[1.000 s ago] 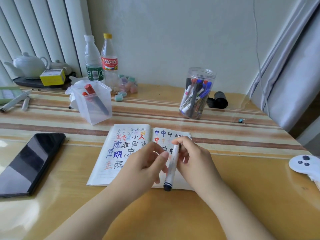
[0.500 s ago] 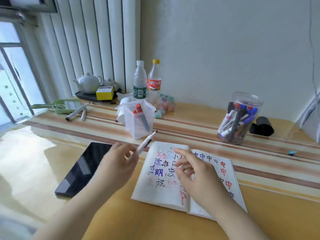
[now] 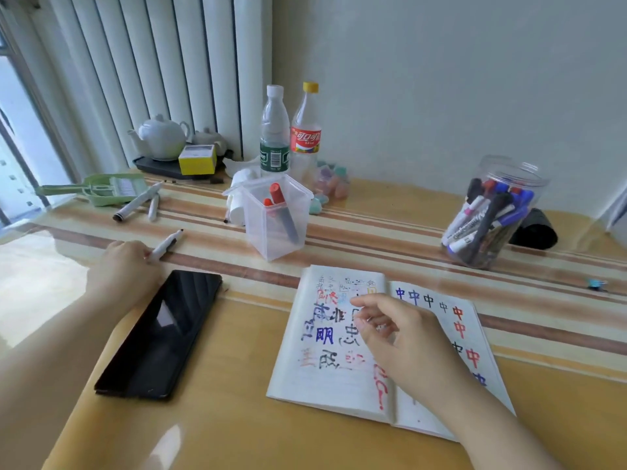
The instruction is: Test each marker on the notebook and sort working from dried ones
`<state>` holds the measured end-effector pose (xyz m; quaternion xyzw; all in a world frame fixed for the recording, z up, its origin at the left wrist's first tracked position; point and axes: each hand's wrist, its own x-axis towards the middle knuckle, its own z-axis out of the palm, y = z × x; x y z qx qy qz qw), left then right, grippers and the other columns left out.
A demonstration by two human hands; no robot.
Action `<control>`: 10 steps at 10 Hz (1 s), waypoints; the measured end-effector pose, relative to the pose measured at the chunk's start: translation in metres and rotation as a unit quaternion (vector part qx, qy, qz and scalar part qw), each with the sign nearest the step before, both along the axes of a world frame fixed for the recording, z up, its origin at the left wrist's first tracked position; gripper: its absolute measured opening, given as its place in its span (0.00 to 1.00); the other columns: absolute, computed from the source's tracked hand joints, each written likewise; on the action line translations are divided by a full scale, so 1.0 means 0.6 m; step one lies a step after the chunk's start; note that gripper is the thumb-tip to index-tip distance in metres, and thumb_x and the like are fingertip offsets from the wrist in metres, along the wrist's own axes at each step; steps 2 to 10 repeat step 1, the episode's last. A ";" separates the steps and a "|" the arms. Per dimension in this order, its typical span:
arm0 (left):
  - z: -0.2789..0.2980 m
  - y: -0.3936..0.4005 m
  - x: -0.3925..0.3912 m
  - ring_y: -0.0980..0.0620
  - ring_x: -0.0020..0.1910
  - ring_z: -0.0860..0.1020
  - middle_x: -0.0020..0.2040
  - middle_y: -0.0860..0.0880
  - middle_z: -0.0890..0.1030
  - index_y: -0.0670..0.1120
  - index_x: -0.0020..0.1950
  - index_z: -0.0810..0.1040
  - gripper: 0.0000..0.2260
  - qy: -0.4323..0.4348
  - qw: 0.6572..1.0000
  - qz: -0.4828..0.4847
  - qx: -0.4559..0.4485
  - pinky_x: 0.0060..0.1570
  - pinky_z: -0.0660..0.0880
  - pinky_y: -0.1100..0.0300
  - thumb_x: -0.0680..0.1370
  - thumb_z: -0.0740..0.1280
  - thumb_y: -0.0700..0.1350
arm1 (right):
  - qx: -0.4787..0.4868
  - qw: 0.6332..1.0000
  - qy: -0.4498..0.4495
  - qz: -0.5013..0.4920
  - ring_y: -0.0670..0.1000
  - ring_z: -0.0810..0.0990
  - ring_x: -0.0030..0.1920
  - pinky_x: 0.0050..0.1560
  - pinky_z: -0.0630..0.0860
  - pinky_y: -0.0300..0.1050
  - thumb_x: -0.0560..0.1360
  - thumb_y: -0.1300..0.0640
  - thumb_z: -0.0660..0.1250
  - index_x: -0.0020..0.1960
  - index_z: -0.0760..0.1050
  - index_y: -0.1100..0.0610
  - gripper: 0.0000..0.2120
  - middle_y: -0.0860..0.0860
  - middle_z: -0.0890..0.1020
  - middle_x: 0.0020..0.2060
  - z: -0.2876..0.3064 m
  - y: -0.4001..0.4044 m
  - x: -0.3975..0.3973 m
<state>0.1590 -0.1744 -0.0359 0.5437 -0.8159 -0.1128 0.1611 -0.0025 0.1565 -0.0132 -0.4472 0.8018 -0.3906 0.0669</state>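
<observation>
Left of centre, our left hand (image 3: 124, 266) grips a white black-tipped marker (image 3: 167, 245). Our right hand (image 3: 403, 337) hovers, fingers loosely curled, over the open scribbled paper notebook (image 3: 325, 374) at lower right.

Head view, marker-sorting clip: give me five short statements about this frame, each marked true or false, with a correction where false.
1. The left hand holds a marker over the table, left of the square clear container. True.
2. The right hand grips a marker. False: it holds nothing that shows and hovers over the open notebook.
3. The square clear container holds red-capped markers. True.
4. The black phone lies on top of the notebook. False: it lies on the table, left of the notebook.
5. The round jar of markers stands left of the bottles. False: it stands far right.
</observation>
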 end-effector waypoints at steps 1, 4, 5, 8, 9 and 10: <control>-0.002 0.002 -0.004 0.37 0.53 0.72 0.55 0.37 0.74 0.43 0.56 0.77 0.12 -0.009 0.999 0.022 -0.026 0.48 0.71 0.49 0.76 0.61 0.44 | -0.005 1.000 -0.015 -0.014 0.38 0.76 0.46 0.45 0.71 0.27 0.75 0.58 0.67 0.54 0.78 0.46 0.10 0.40 0.80 0.41 -0.004 0.001 -0.003; -0.002 0.002 -0.004 0.37 0.53 0.72 0.55 0.37 0.74 0.43 0.56 0.77 0.12 -0.009 0.999 0.022 -0.026 0.48 0.71 0.49 0.76 0.61 0.44 | -0.005 1.000 -0.015 -0.014 0.38 0.76 0.46 0.45 0.71 0.27 0.75 0.58 0.67 0.54 0.78 0.46 0.10 0.40 0.80 0.41 -0.004 0.001 -0.003; -0.002 0.002 -0.004 0.37 0.53 0.72 0.55 0.37 0.74 0.43 0.56 0.77 0.12 -0.009 0.999 0.022 -0.026 0.48 0.71 0.49 0.76 0.61 0.44 | -0.005 1.000 -0.015 -0.014 0.38 0.76 0.46 0.45 0.71 0.27 0.75 0.58 0.67 0.54 0.78 0.46 0.10 0.40 0.80 0.41 -0.004 0.001 -0.003; -0.002 0.002 -0.004 0.37 0.53 0.72 0.55 0.37 0.74 0.43 0.56 0.77 0.12 -0.009 0.999 0.022 -0.026 0.48 0.71 0.49 0.76 0.61 0.44 | -0.005 1.000 -0.015 -0.014 0.38 0.76 0.46 0.45 0.71 0.27 0.75 0.58 0.67 0.54 0.78 0.46 0.10 0.40 0.80 0.41 -0.004 0.001 -0.003; -0.002 0.002 -0.004 0.37 0.53 0.72 0.55 0.37 0.74 0.43 0.56 0.77 0.12 -0.009 0.999 0.022 -0.026 0.48 0.71 0.49 0.76 0.61 0.44 | -0.005 1.000 -0.015 -0.014 0.38 0.76 0.46 0.45 0.71 0.27 0.75 0.58 0.67 0.54 0.78 0.46 0.10 0.40 0.80 0.41 -0.004 0.001 -0.003; -0.002 0.002 -0.004 0.37 0.53 0.72 0.55 0.37 0.74 0.43 0.56 0.77 0.12 -0.009 0.999 0.022 -0.026 0.48 0.71 0.49 0.76 0.61 0.44 | -0.005 1.000 -0.015 -0.014 0.38 0.76 0.46 0.45 0.71 0.27 0.75 0.58 0.67 0.54 0.78 0.46 0.10 0.40 0.80 0.41 -0.004 0.001 -0.003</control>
